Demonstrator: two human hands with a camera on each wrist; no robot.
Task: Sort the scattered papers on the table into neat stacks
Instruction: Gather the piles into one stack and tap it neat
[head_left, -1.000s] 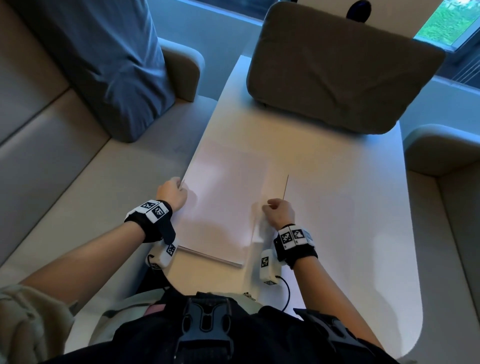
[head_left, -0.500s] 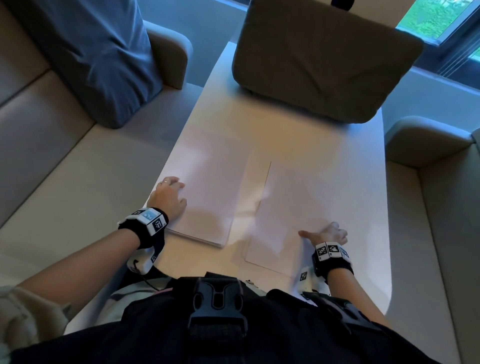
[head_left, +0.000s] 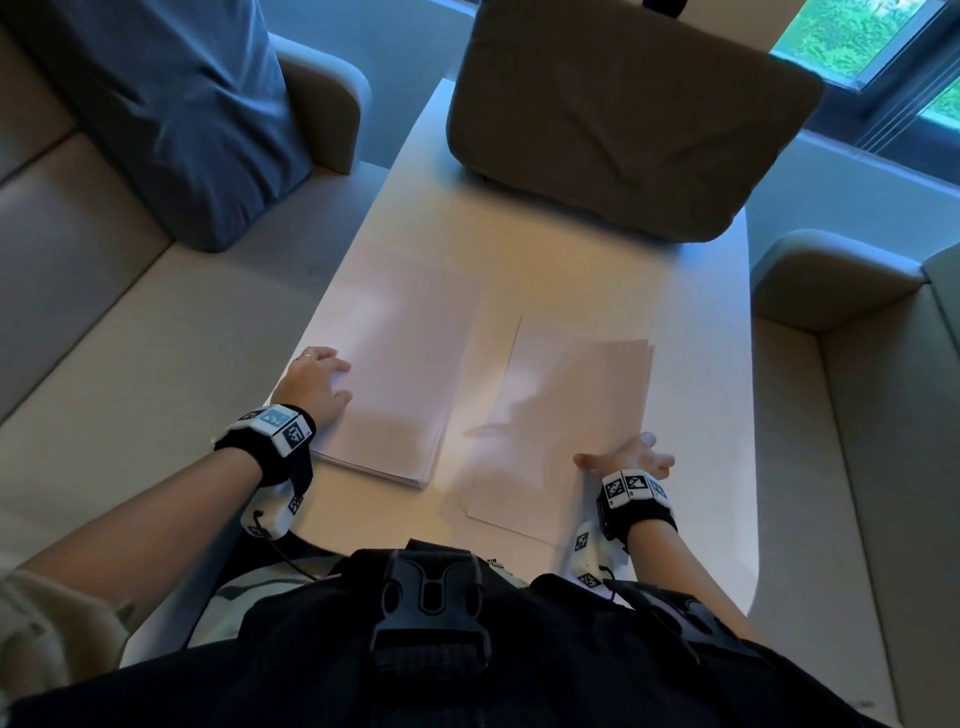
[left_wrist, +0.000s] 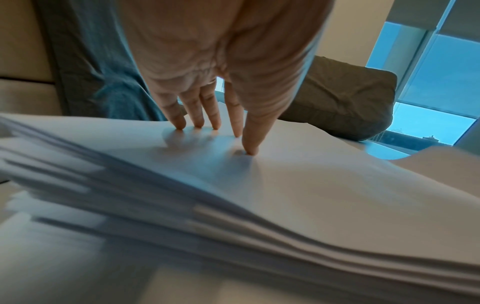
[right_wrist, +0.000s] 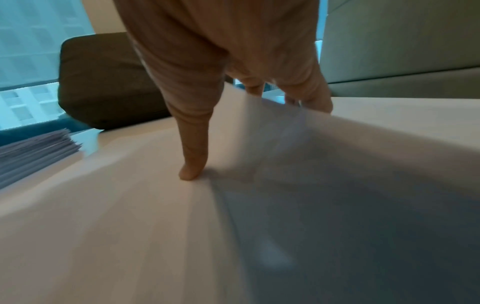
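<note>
the left hand (head_left: 317, 387) lies flat on the paper stack (head_left: 395, 364) at the left side of the white table (head_left: 696, 364), fingers straight and spread; in the left wrist view the fingertips (left_wrist: 250, 148) press down on the top sheet and the stack's edges fan out unevenly below them

the stack sits along the table's left edge, its near end showing many layered sheets, some stepped out past the others

just right of it, a little apart, lies a separate sheet or thin pile of paper (head_left: 571, 410), slightly skewed against the stack, with a second edge showing along its far right corner; how many sheets it holds is hard to judge from the head view

the right hand (head_left: 626, 457) rests at the near right edge of that paper, fingers extended and splayed. in the right wrist view the thumb (right_wrist: 193, 164) presses on top of the sheet while the other fingers (right_wrist: 317, 98) reach past a raised edge of the paper on the far side; that picture is blurred, so it may be a loose pinch of the edge, though the fingers look straight rather than curled

a brown cushion (head_left: 623, 114) lies on the far end of the table, and a blue cushion (head_left: 171, 104) leans on the beige sofa (head_left: 104, 291) to the left
</note>
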